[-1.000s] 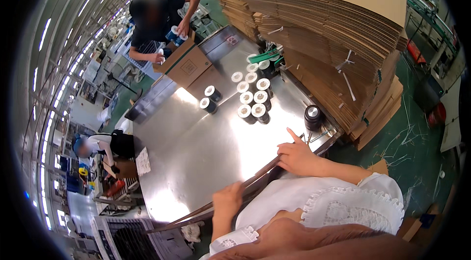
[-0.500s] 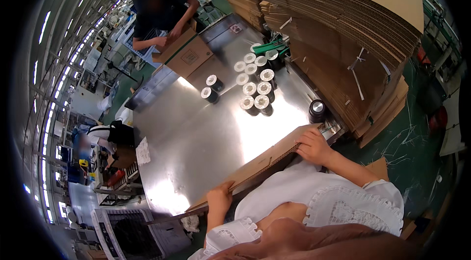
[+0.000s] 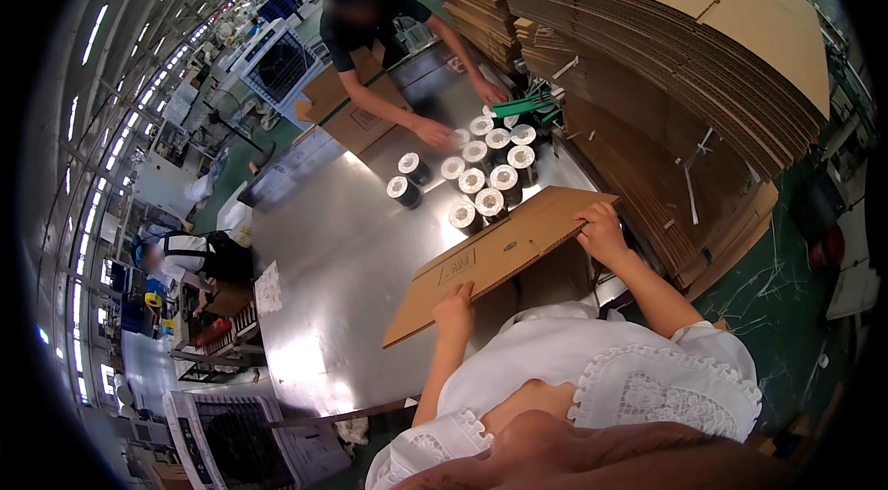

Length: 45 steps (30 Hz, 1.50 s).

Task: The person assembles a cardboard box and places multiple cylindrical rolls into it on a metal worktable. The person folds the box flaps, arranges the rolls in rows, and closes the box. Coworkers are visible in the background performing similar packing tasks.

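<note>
Taking the steel table (image 3: 351, 286) as reference: off its left edge, another person (image 3: 176, 254) bends over work on the floor, well apart from you.

Over the table's near edge, your left hand (image 3: 455, 303) grips the lower edge of the flattened cardboard box (image 3: 499, 254), fingers curled up onto its printed face. A second ago this blank stood on edge against the table's near side, showing only its thin rim; half a second ago it was tipping. Now it is swung up and lies tilted, face toward you, above the table's near right part. In my judgement the blank is lifted free and ready to be opened.

Just beyond the blank's far edge, black spools (image 3: 481, 171) with white tops stand clustered on the table. A co-worker (image 3: 370, 9) at the far side, earlier busy at the open carton (image 3: 347, 115), now reaches both hands to those spools.

Your right hand (image 3: 601, 231) clasps the blank's upper right corner. Right of the table rises the stack of flat cartons (image 3: 666, 55).
</note>
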{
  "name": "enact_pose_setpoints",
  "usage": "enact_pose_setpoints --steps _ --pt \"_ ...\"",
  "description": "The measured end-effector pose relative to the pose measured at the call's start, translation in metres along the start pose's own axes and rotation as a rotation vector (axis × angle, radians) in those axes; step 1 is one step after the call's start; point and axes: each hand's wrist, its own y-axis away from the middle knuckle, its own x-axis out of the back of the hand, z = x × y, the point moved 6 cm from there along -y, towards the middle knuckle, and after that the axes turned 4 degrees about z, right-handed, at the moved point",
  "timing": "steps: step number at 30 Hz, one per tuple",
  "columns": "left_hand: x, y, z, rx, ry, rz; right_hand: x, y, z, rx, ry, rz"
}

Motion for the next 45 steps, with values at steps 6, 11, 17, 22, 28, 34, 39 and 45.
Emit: enact_pose_setpoints --steps 6,11,17,22,28,34,39,45 --pt "-0.032 -0.049 -0.042 0.071 -0.019 -0.024 -0.059 -0.024 0.021 -0.028 0.035 -0.06" --pt "-0.014 -0.094 -0.077 0.07 -0.038 -0.008 -0.088 -0.062 0.012 0.028 -0.001 0.066" --pt "-0.001 -0.13 -0.089 0.026 -0.072 -0.005 -0.1 -0.093 0.012 0.03 0.016 0.015" --pt "-0.01 -0.099 -0.082 -0.06 -0.02 -0.041 -0.085 -0.047 0.009 0.019 -0.036 -0.065" --pt "-0.051 -0.042 -0.048 -0.082 0.082 0.066 -0.06 -0.008 0.02 -0.12 -0.051 -0.063" --pt "-0.078 -0.11 -0.045 0.049 -0.009 -0.072 -0.097 -0.04 0.074 -0.107 -0.014 -0.016" --pt "-0.092 -0.163 -0.082 0.05 -0.013 0.019 -0.15 -0.095 0.092 -0.126 -0.023 -0.013" --pt "-0.105 -0.223 -0.126 0.094 -0.096 0.017 -0.221 -0.152 0.109 -0.092 -0.012 -0.166"
